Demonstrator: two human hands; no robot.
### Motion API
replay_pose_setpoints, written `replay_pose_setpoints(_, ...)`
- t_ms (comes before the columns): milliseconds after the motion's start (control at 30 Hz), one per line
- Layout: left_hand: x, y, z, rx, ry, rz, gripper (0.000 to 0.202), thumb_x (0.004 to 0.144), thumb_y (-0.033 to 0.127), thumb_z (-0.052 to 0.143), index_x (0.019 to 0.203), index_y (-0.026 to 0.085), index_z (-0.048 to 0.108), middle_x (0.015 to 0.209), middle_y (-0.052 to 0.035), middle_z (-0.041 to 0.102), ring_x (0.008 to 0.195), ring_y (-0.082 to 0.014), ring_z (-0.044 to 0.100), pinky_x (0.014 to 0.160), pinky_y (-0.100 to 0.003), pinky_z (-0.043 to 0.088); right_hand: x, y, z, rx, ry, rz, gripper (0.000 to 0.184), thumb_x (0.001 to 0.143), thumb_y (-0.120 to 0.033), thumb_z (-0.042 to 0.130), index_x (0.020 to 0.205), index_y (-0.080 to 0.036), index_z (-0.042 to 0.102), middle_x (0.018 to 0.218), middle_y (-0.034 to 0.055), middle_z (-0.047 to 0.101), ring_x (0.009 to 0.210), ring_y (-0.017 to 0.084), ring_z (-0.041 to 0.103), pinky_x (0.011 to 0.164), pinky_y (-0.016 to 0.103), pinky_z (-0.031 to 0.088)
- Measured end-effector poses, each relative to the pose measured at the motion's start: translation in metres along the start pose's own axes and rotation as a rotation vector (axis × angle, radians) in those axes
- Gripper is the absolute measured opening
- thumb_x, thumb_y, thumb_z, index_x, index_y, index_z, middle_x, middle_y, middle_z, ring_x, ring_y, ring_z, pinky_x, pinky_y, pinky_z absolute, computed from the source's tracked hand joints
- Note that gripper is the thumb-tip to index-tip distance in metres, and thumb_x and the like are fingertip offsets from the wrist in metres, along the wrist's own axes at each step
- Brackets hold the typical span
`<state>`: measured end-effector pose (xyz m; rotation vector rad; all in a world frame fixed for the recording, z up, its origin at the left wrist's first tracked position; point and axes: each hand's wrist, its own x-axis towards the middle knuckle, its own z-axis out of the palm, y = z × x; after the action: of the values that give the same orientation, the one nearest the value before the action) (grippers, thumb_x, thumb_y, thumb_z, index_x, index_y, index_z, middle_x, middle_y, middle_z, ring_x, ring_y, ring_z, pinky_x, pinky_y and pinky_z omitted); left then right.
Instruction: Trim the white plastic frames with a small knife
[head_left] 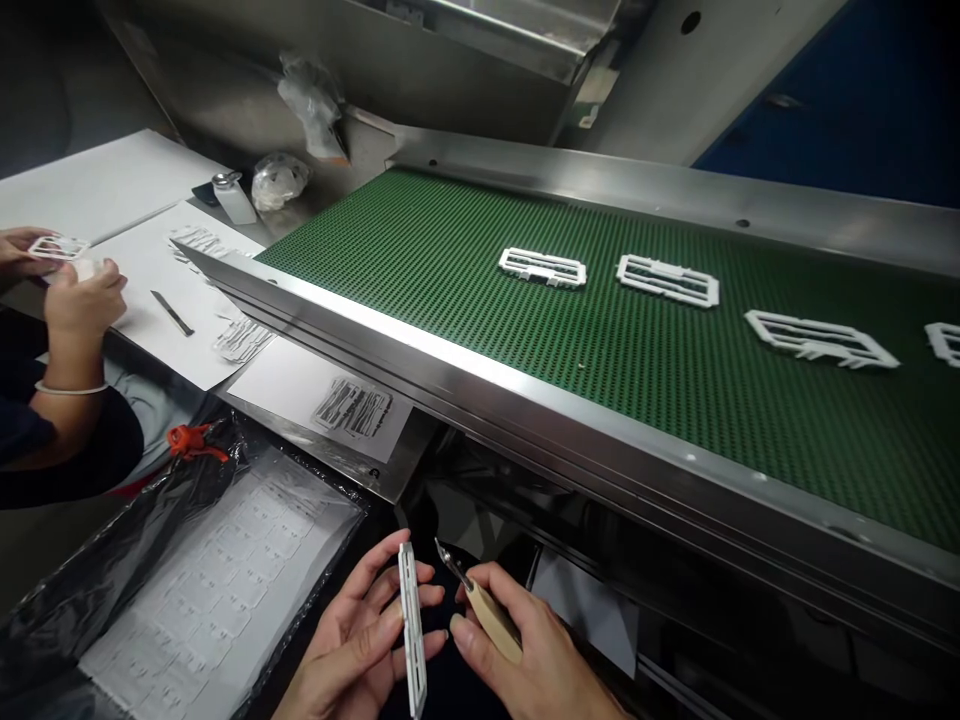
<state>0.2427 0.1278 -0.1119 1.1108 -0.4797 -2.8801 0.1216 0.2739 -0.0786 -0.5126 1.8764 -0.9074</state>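
My left hand (358,640) holds a flat white plastic frame part (412,628) edge-on, low in the view. Beside it my right hand (525,650) grips a small trimming knife with a wooden handle (487,612); its curved metal tip sits close to the upper end of the part. Both hands are below the front rail of a green conveyor belt (600,330), on which several identical white frame parts (541,266) lie in a row.
A black-lined box (97,590) of stacked white parts sits at lower left. On the white table (90,180) a co-worker's hands (75,295) hold another part, with a knife (172,313), loose parts and a small bottle (232,196) nearby. The steel conveyor rail (525,400) crosses diagonally.
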Motion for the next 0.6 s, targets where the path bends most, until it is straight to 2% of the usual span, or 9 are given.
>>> replay_pose_setpoints(67,0.000,0.000,0.002,0.013,-0.010,0.013,0.051,0.071,0.020,0.078,0.119,0.032,0.064,0.107,-0.0081,0.069,0.104,-0.0268,0.062,0.087,-0.042,0.053,-0.001,0.000,0.003,0.038,-0.010,-0.016,0.031,0.084,-0.051,0.049,0.094,-0.021,0.053,0.076,-0.0009,0.057,0.066,0.014,0.049,0.064,0.025,0.039)
replay_pose_setpoints(233,0.001,-0.001,0.010,0.130,0.002,0.049,0.056,0.065,0.024,0.083,0.117,0.034,0.066,0.101,-0.0048,0.065,0.099,-0.0245,0.062,0.077,-0.028,0.054,-0.002,-0.002,0.008,0.070,-0.017,0.033,0.033,0.080,-0.051,0.054,0.094,-0.021,0.056,0.072,-0.0016,0.054,0.065,0.014,0.046,0.060,0.025,0.037)
replay_pose_setpoints(333,0.004,-0.005,0.013,0.236,0.007,0.140,0.057,0.061,0.026,0.086,0.114,0.033,0.067,0.098,-0.0045,0.063,0.094,-0.0236,0.063,0.078,-0.029,0.054,-0.002,-0.004,0.010,0.127,-0.034,0.015,0.035,0.080,-0.051,0.054,0.095,-0.020,0.057,0.070,-0.0022,0.052,0.062,0.013,0.044,0.058,0.024,0.036)
replay_pose_setpoints(467,0.006,-0.009,0.016,0.297,0.048,0.217,0.053,0.063,0.027,0.086,0.112,0.030,0.068,0.098,-0.0064,0.063,0.092,-0.0246,0.063,0.083,-0.037,0.055,-0.002,-0.002,0.012,0.168,-0.043,-0.027,0.038,0.081,-0.052,0.054,0.097,-0.018,0.056,0.070,-0.0021,0.052,0.061,0.012,0.043,0.056,0.024,0.035)
replay_pose_setpoints(600,0.005,-0.009,0.019,0.319,0.100,0.241,0.051,0.062,0.026,0.086,0.109,0.027,0.067,0.096,-0.0068,0.065,0.091,-0.0243,0.063,0.077,-0.033,0.057,-0.002,0.000,0.012,0.168,-0.030,-0.012,0.037,0.081,-0.053,0.053,0.097,-0.019,0.056,0.071,-0.0020,0.053,0.062,0.013,0.044,0.058,0.024,0.036)
